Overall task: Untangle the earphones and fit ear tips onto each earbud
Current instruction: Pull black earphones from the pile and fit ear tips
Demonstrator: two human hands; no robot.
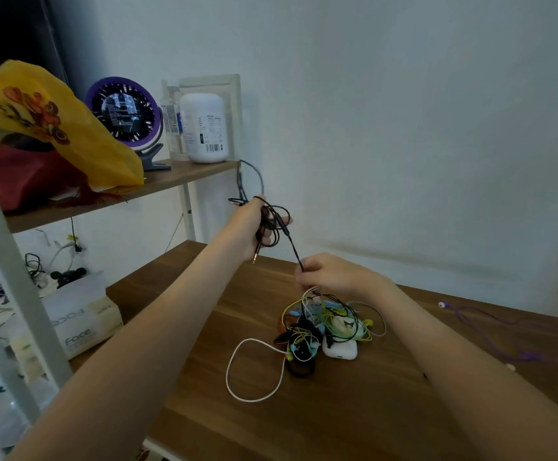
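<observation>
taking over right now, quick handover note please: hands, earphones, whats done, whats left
Left hand: raised above the table, holds loose coils of the black cable, with the plug hanging below the fist.
Right hand: lower, fingers pinch the same black cable just above the pile.
Pile: coloured earphones tangled on the table, a white case against it.
Purple earphones: lie apart on the table, to the right.
Done: purple set is free; black cable seems partly out of the pile.
Left: free the black cable, sort the rest, fit ear tips; whether any are fitted is too small to tell.
</observation>
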